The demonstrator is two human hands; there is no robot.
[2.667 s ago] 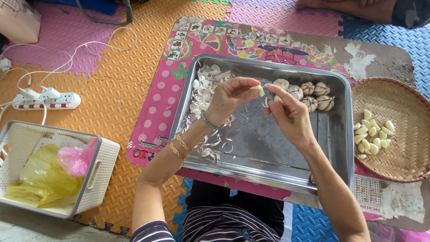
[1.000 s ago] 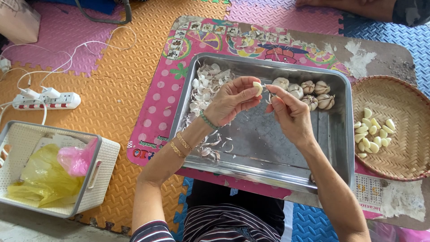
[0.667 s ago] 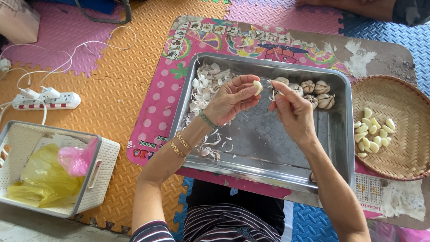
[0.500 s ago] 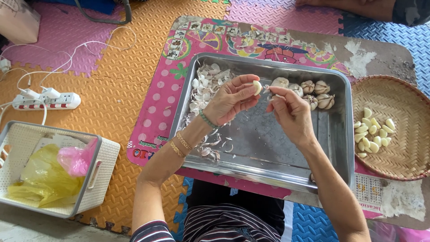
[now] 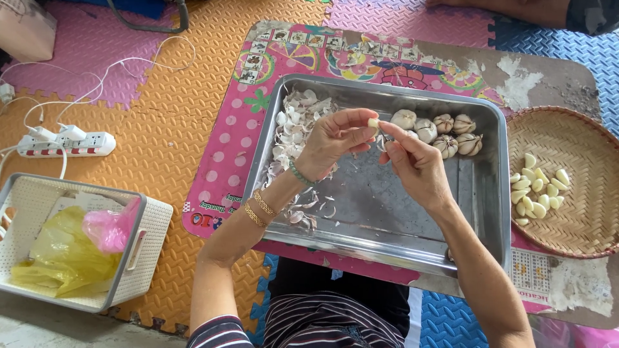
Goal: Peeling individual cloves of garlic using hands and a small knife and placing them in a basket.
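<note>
Two hands: we are holding both over the middle of the tray [image 5: 490, 193], so falling skins are landing inside it and not on the mats.
Left hand [image 5: 332, 138]: we are pinching a clove [image 5: 373, 122] between thumb and fingertips, the other fingers curled, the wrist raised so the clove is facing the right hand.
Right hand [image 5: 416, 164]: we are keeping its fingers pressed together and bent, with the fingertips just beside the clove; whether they are touching it or gripping a piece of skin, we cannot tell.
Clove: it is staying in the air above the far half of the tray, near the bulbs [image 5: 445, 132].
Bulbs: several whole ones are lying in the far right corner of the tray, close to our reach.
Skins [image 5: 293, 125]: we are letting them pile along the left side of the tray, apart from the bulbs.
Basket [image 5: 580, 225]: it is standing to the right of the tray and holding peeled cloves [image 5: 535, 190], so clean ones are staying separate from the waste.
Crate [image 5: 148, 232]: it is sitting on the floor at the left with plastic bags inside.
Change: compared with a moment ago, we are holding the hands in almost the same place; the right fingertips are shifting only slightly beside the clove, and bulbs, skins and basket are lying unchanged.
</note>
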